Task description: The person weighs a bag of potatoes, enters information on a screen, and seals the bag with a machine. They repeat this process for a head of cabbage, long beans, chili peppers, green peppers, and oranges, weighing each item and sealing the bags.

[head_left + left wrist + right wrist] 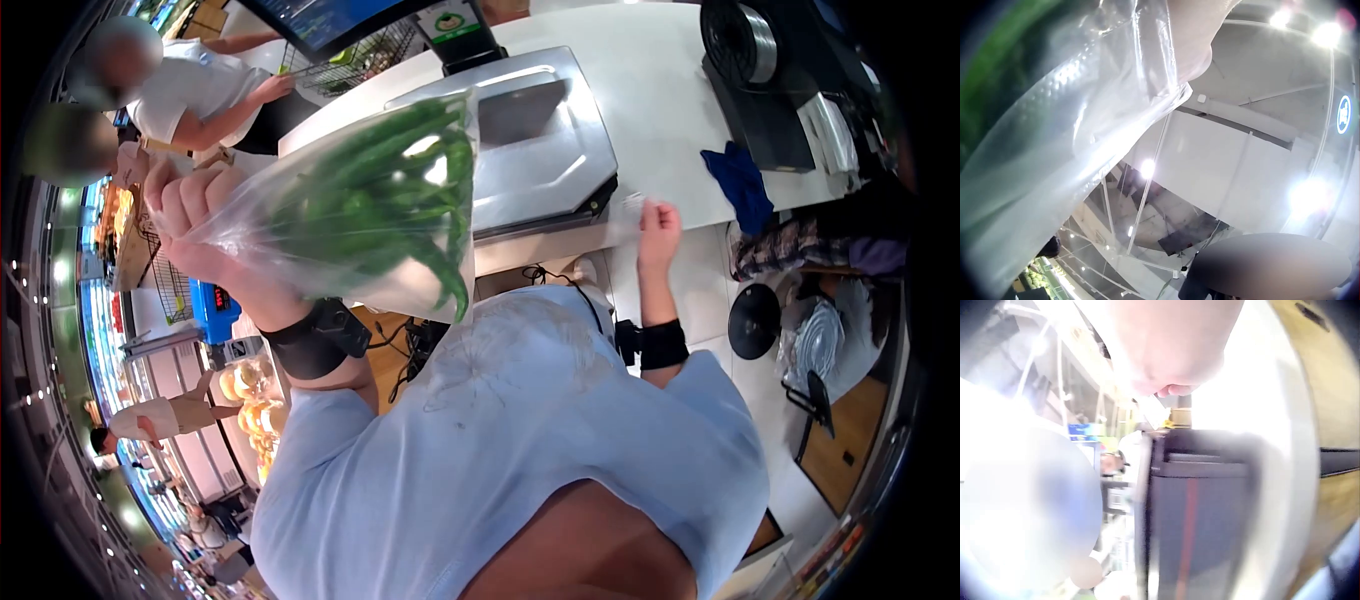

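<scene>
In the head view my left hand (195, 210) grips the gathered neck of a clear plastic bag (270, 220). Long green peppers (390, 180) fill the bag, which is held up over the near edge of a silver scale (550, 150). The bag's wrinkled film also crosses the left wrist view, close to the hand (1194, 37). Off to the right of the scale, my right hand (660, 235) has curled fingers and pinches a small, translucent whitish piece (627, 215); its exact kind I cannot tell. The right wrist view is bright and blurred around that hand (1169, 350).
A white counter (650, 90) carries the scale, a display screen (330, 20), a dark blue cloth (738, 188) and a black device with a roll (740, 45). Across the counter stands a person (200, 95) by a wire cart (360, 65). Cables (405, 350) hang below.
</scene>
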A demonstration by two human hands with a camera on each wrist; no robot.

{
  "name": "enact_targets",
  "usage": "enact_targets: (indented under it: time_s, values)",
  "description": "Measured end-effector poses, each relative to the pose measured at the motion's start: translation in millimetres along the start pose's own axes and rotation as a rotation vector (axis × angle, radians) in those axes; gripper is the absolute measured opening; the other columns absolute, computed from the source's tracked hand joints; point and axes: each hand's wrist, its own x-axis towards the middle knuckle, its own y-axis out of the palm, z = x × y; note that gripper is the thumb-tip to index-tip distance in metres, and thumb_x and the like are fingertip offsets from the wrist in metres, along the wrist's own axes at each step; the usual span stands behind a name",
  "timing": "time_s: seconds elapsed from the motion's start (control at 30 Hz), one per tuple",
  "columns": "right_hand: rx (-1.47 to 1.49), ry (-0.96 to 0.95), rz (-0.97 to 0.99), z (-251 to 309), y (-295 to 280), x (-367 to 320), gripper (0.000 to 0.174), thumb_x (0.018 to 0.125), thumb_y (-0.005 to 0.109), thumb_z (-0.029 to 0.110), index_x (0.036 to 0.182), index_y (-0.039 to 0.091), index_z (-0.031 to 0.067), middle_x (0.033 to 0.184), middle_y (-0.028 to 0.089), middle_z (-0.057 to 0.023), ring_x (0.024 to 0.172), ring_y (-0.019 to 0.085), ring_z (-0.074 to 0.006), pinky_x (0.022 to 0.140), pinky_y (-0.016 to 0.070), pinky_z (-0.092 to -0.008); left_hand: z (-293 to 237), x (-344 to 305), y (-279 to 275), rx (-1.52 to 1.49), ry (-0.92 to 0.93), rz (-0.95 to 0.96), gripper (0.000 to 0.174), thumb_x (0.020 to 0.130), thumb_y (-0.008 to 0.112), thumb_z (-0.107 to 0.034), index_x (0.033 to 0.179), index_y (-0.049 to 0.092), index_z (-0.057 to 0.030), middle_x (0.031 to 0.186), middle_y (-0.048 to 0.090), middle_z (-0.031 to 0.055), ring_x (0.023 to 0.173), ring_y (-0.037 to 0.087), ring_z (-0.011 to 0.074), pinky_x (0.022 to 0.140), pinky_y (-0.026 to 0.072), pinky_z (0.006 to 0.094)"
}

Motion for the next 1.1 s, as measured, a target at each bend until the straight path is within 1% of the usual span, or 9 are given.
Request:
enact_targets:
  time_s: [0.07, 0.1, 0.33, 0.47, 0.63, 0.87, 0.93, 1.07, 1.1]
  values:
    - [0.444, -0.002, 0.080, 82.3, 25.1, 3.0, 0.007, 0.089, 0.061, 0.006, 0.095, 0.058, 0.0034, 0.075, 0.054, -0.0003, 0.062, 0.045, -0.0062, 0.055, 0.0380, -0.0212, 8.9, -0.4, -5.7, -0.900, -0.228, 0.375, 0.020, 0.100, 0.032, -0.014, 0.103, 0.050, -0.0065, 0.061, 0.041, -0.0056, 0.054, 0.038, 0.0080, 0.056, 0.0359, 0.0203]
    - [0.494, 0.004, 0.185, 126.0, 41.1, -3.9, 0.008, 0.088, 0.062, 0.004, 0.096, 0.058, 0.0032, 0.076, 0.055, -0.0005, 0.062, 0.046, -0.0061, 0.056, 0.0389, -0.0206, -12.6, -14.0, 33.3, -1.255, -0.416, 0.643, 0.016, 0.096, 0.037, -0.017, 0.082, 0.043, -0.0121, 0.050, 0.029, -0.0088, 0.048, 0.025, 0.0066, 0.052, 0.0236, 0.0246]
    - [0.445, -0.110, 0.875, 242.2, 163.2, -74.7, 0.020, 0.082, 0.069, 0.005, 0.100, 0.060, 0.0040, 0.078, 0.058, 0.0007, 0.066, 0.051, -0.0037, 0.058, 0.0409, -0.0162, -13.8, -19.3, 52.1, -1.274, -0.369, 0.674, 0.018, 0.096, 0.037, -0.020, 0.083, 0.045, -0.0112, 0.051, 0.030, -0.0080, 0.048, 0.025, 0.0074, 0.054, 0.0246, 0.0241]
    - [0.289, -0.207, 0.896, 253.3, 172.8, -82.0, 0.023, 0.080, 0.071, 0.001, 0.100, 0.061, 0.0036, 0.078, 0.056, 0.0041, 0.065, 0.046, -0.0036, 0.061, 0.0403, -0.0185, -24.4, -26.5, 55.8, -1.308, -0.322, 0.689, 0.017, 0.096, 0.037, -0.021, 0.084, 0.045, -0.0115, 0.051, 0.031, -0.0080, 0.049, 0.027, 0.0073, 0.054, 0.0252, 0.0240]
    - [0.139, -0.724, 0.713, 253.7, 187.8, -76.9, 0.036, 0.073, 0.077, 0.006, 0.104, 0.060, 0.0061, 0.089, 0.048, 0.0018, 0.075, 0.042, -0.0066, 0.066, 0.0379, -0.0201, -31.3, -36.2, 62.8, -1.414, -0.324, 0.730, 0.016, 0.097, 0.035, -0.021, 0.086, 0.044, -0.0131, 0.051, 0.031, -0.0075, 0.049, 0.029, 0.0078, 0.054, 0.0274, 0.0246]
    - [0.096, -0.720, 0.748, 264.8, 193.1, -71.2, 0.064, 0.068, 0.084, 0.022, 0.123, 0.054, 0.0076, 0.089, 0.053, -0.0037, 0.078, 0.049, -0.0148, 0.065, 0.0431, -0.0272, -47.9, -46.0, 68.7, -1.486, -0.325, 0.639, 0.016, 0.098, 0.035, -0.020, 0.084, 0.042, -0.0138, 0.047, 0.031, -0.0070, 0.044, 0.027, 0.0071, 0.046, 0.0231, 0.0234]
    - [0.095, -0.475, 0.802, 271.8, 189.5, -63.2, 0.089, 0.065, 0.086, 0.028, 0.138, 0.041, 0.0075, 0.087, 0.050, -0.0025, 0.077, 0.048, -0.0142, 0.065, 0.0429, -0.0267, -47.3, -39.3, 65.2, -1.515, -0.340, 0.715, 0.016, 0.098, 0.035, -0.019, 0.084, 0.041, -0.0138, 0.046, 0.032, -0.0069, 0.041, 0.026, 0.0065, 0.042, 0.0190, 0.0221]
    - [-0.055, -0.719, 0.510, 271.1, 205.8, -50.2, 0.097, 0.066, 0.084, 0.033, 0.144, 0.033, 0.0050, 0.087, 0.047, -0.0059, 0.077, 0.045, -0.0167, 0.071, 0.0438, -0.0296, -45.1, -35.7, 66.8, -1.480, -0.371, 0.810, 0.017, 0.098, 0.033, -0.018, 0.082, 0.039, -0.0138, 0.046, 0.033, -0.0062, 0.040, 0.027, 0.0062, 0.041, 0.0191, 0.0207]
    - [-0.138, -0.786, 0.447, 269.5, 211.0, -40.7, 0.095, 0.070, 0.080, 0.039, 0.143, 0.033, 0.0027, 0.102, 0.054, -0.0131, 0.093, 0.052, -0.0220, 0.082, 0.0450, -0.0334, -45.0, -33.5, 66.5, -1.408, -0.328, 0.885, 0.016, 0.097, 0.034, -0.017, 0.084, 0.041, -0.0120, 0.046, 0.033, -0.0053, 0.041, 0.028, 0.0065, 0.041, 0.0200, 0.0207]
